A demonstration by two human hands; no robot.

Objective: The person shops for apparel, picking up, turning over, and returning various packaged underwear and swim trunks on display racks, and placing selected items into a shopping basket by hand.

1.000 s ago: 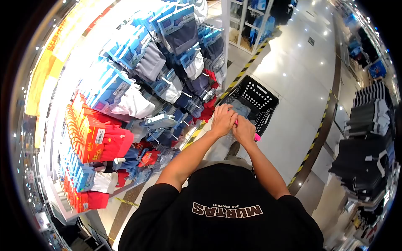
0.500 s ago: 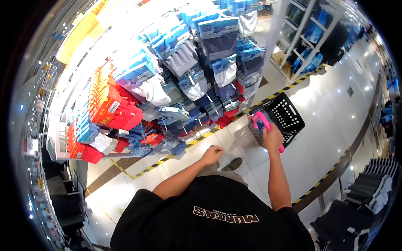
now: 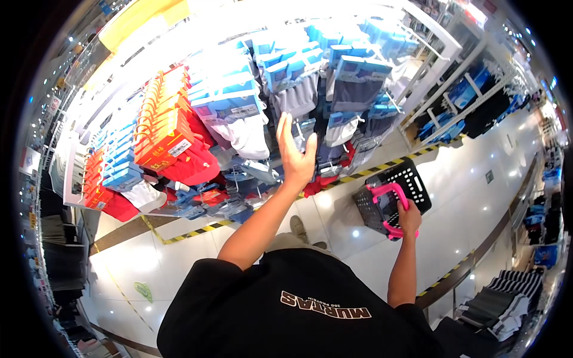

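My left hand (image 3: 296,156) is raised in front of the rack, its fingers stretched out and nothing in it. Just beyond its fingertips hangs a grey garment on a blue header card (image 3: 293,68); whether they touch I cannot tell. To the left of that hand hang white garments under blue cards (image 3: 230,110) and a row of red packs with orange-red cards (image 3: 164,140). Down at my right side, my right hand (image 3: 409,218) is closed round the pink handle (image 3: 391,189) of a black shopping basket (image 3: 373,212). What lies inside the basket is hard to make out.
Yellow-and-black tape (image 3: 197,231) runs along the floor at the foot of the rack. A white-framed shelf (image 3: 471,98) with blue and black goods stands at the far right. Folded striped and dark clothes (image 3: 501,298) lie at the lower right. White tiles (image 3: 334,274) cover the floor.
My left hand has risen from near my waist up to the hanging garments, and its fingers have opened out. The basket, still in my right hand, now sits slightly lower in view.
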